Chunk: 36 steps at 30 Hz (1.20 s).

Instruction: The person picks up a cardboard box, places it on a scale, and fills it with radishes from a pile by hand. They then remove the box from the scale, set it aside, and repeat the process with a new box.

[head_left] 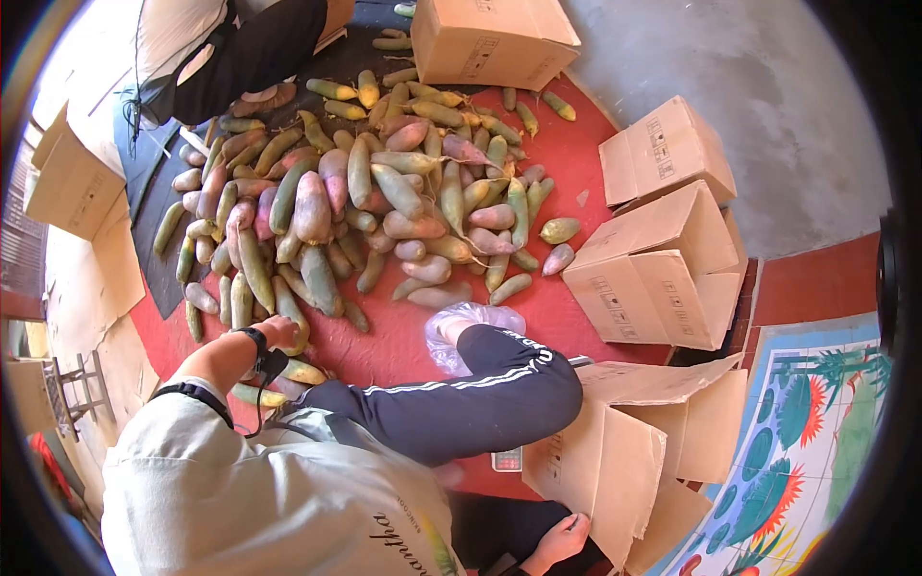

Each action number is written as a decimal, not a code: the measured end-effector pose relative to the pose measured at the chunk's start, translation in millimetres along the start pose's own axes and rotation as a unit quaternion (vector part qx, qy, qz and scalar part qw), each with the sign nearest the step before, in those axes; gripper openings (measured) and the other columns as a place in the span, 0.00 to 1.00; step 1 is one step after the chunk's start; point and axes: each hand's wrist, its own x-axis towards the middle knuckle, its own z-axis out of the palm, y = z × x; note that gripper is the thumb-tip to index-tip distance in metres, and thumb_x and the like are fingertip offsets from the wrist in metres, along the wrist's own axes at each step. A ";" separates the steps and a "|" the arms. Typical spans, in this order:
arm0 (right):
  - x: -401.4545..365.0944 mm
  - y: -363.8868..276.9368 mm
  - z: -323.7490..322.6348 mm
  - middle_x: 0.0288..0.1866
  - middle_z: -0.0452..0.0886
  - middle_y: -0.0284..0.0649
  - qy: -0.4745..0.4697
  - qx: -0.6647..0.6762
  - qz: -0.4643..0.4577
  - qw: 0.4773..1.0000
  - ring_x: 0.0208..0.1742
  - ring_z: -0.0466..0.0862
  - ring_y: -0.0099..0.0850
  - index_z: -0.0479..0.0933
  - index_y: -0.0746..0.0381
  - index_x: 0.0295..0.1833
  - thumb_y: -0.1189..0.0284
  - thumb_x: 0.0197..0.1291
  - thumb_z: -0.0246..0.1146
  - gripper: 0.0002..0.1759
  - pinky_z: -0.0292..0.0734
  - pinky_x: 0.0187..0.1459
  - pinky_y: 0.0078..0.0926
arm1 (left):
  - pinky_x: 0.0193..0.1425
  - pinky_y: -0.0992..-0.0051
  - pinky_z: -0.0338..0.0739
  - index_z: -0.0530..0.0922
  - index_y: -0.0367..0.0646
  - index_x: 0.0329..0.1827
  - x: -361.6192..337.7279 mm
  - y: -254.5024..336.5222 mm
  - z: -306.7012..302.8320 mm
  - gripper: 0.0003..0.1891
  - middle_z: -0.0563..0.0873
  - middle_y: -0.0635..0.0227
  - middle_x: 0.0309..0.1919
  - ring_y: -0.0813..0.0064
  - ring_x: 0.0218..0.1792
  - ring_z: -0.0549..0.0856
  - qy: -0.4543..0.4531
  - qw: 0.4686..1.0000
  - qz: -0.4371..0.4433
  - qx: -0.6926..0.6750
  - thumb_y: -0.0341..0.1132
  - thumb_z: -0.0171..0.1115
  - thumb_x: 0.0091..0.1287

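A big pile of long green and pink radishes (384, 182) lies on a red floor mat (394, 336). My left hand (278, 332), with a black watch on its wrist, reaches into the near left edge of the pile and closes around a green radish (296, 336). My right hand (565, 536), low at the bottom right, grips the edge of an open cardboard box (615, 461) beside my raised knee. A clear plastic bag (461, 326) covers my foot.
Another person (230, 48) in dark trousers crouches at the pile's far left. Cardboard boxes stand at the top (490, 38) and at the right (663, 149) (663, 274). Flattened cardboard (72, 182) lies at the left. A small grey device (506, 460) sits under my knee.
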 end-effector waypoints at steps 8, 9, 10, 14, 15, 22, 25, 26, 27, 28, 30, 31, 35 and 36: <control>8.2 -13.6 -7.4 0.33 0.78 0.49 -0.031 -0.058 -0.004 0.998 0.35 0.79 0.47 0.76 0.65 0.36 0.71 0.61 0.55 0.09 0.75 0.38 0.39 | 0.56 0.64 0.73 0.77 0.51 0.57 -12.1 29.5 -13.7 0.30 0.75 0.60 0.55 0.59 0.58 0.75 -0.019 0.997 -0.014 0.068 0.50 0.67 0.49; 10.3 -21.3 -12.3 0.32 0.80 0.47 -0.019 -0.085 -0.014 0.996 0.33 0.81 0.44 0.78 0.63 0.36 0.68 0.63 0.56 0.10 0.77 0.37 0.37 | 0.55 0.65 0.73 0.77 0.52 0.57 -3.7 27.9 -6.1 0.29 0.74 0.61 0.56 0.60 0.59 0.73 -0.025 0.994 -0.013 0.103 0.48 0.68 0.48; 11.7 -23.2 -14.3 0.32 0.80 0.47 -0.016 -0.083 -0.013 0.996 0.33 0.81 0.44 0.78 0.63 0.36 0.68 0.63 0.56 0.10 0.77 0.37 0.37 | 0.55 0.65 0.73 0.77 0.52 0.57 5.3 24.9 6.1 0.29 0.74 0.61 0.56 0.60 0.59 0.73 -0.022 0.994 -0.013 0.103 0.48 0.68 0.48; 13.6 -23.1 -12.3 0.29 0.78 0.46 0.004 -0.070 -0.051 0.996 0.30 0.79 0.45 0.77 0.62 0.33 0.69 0.62 0.56 0.08 0.75 0.32 0.38 | 0.54 0.69 0.74 0.78 0.45 0.53 4.5 35.8 -0.7 0.27 0.77 0.60 0.54 0.64 0.56 0.76 0.034 0.989 -0.047 0.137 0.38 0.70 0.46; 12.4 -22.4 -11.3 0.30 0.78 0.46 0.003 -0.073 -0.041 0.996 0.30 0.79 0.45 0.77 0.61 0.34 0.69 0.62 0.57 0.08 0.75 0.32 0.38 | 0.53 0.69 0.74 0.78 0.43 0.53 -2.8 41.1 -11.9 0.26 0.78 0.60 0.53 0.64 0.56 0.77 0.016 0.989 -0.044 0.138 0.37 0.69 0.47; 15.9 -29.5 -14.2 0.32 0.80 0.44 -0.005 -0.071 -0.041 0.997 0.32 0.81 0.43 0.78 0.61 0.37 0.69 0.62 0.57 0.09 0.77 0.34 0.36 | 0.49 0.67 0.77 0.71 0.36 0.55 16.7 6.1 -4.8 0.27 0.80 0.55 0.49 0.60 0.50 0.81 0.073 0.994 -0.037 0.078 0.38 0.65 0.53; 13.2 -23.8 -9.4 0.33 0.80 0.45 0.008 -0.072 -0.051 0.996 0.33 0.81 0.43 0.78 0.61 0.37 0.69 0.62 0.57 0.09 0.77 0.35 0.35 | 0.48 0.65 0.77 0.65 0.37 0.54 8.8 -14.1 -44.5 0.26 0.82 0.52 0.42 0.59 0.47 0.83 0.148 0.980 -0.107 -0.082 0.41 0.61 0.57; 12.5 -23.8 -11.0 0.33 0.80 0.45 0.004 -0.072 -0.048 0.996 0.33 0.81 0.43 0.78 0.61 0.37 0.69 0.62 0.57 0.09 0.77 0.35 0.35 | 0.48 0.64 0.77 0.64 0.36 0.53 5.9 -26.3 -53.2 0.25 0.83 0.51 0.40 0.58 0.47 0.83 0.173 0.973 -0.096 -0.116 0.43 0.60 0.59; 15.0 -28.7 -13.8 0.33 0.80 0.45 -0.010 -0.068 -0.034 0.997 0.35 0.81 0.44 0.78 0.62 0.37 0.68 0.63 0.57 0.09 0.77 0.36 0.36 | 0.48 0.64 0.77 0.64 0.36 0.52 80.1 -99.6 4.2 0.25 0.83 0.52 0.38 0.58 0.46 0.83 0.240 0.967 -0.050 -0.067 0.43 0.61 0.58; 15.5 -30.5 -15.3 0.34 0.81 0.46 -0.024 -0.064 -0.021 0.997 0.36 0.81 0.44 0.78 0.63 0.37 0.68 0.63 0.57 0.10 0.77 0.37 0.36 | 0.48 0.63 0.76 0.64 0.37 0.50 142.8 -162.1 51.0 0.26 0.83 0.53 0.35 0.58 0.46 0.82 0.308 0.951 -0.012 -0.012 0.44 0.62 0.57; 12.0 -17.4 -8.0 0.34 0.80 0.42 0.000 -0.072 -0.050 0.996 0.33 0.80 0.41 0.78 0.60 0.38 0.68 0.62 0.57 0.08 0.76 0.33 0.35 | 0.48 0.64 0.76 0.64 0.38 0.52 51.4 -100.5 -41.5 0.28 0.81 0.55 0.36 0.60 0.45 0.81 0.381 0.882 -0.056 -0.272 0.38 0.68 0.52; 10.8 -12.6 -3.4 0.34 0.80 0.39 0.032 -0.079 -0.078 0.993 0.31 0.80 0.37 0.78 0.57 0.38 0.68 0.61 0.58 0.07 0.75 0.30 0.33 | 0.47 0.64 0.75 0.63 0.39 0.53 35.8 -92.0 -59.1 0.30 0.80 0.56 0.36 0.61 0.44 0.80 0.414 0.843 -0.059 -0.338 0.35 0.71 0.50; 5.4 -6.9 0.2 0.33 0.76 0.51 -0.028 -0.011 -0.014 0.999 0.37 0.77 0.50 0.73 0.67 0.36 0.73 0.60 0.53 0.08 0.73 0.40 0.42 | 0.54 0.65 0.73 0.63 0.39 0.58 21.8 -87.3 -92.2 0.33 0.78 0.51 0.45 0.58 0.49 0.78 0.481 0.758 -0.123 -0.424 0.32 0.71 0.51; 5.8 -7.2 -0.6 0.34 0.76 0.51 -0.031 -0.010 -0.010 0.999 0.37 0.77 0.50 0.73 0.67 0.37 0.73 0.61 0.53 0.08 0.73 0.40 0.42 | 0.57 0.64 0.71 0.63 0.39 0.60 19.1 -83.8 -97.0 0.33 0.77 0.49 0.49 0.57 0.53 0.77 0.503 0.749 -0.158 -0.402 0.32 0.70 0.52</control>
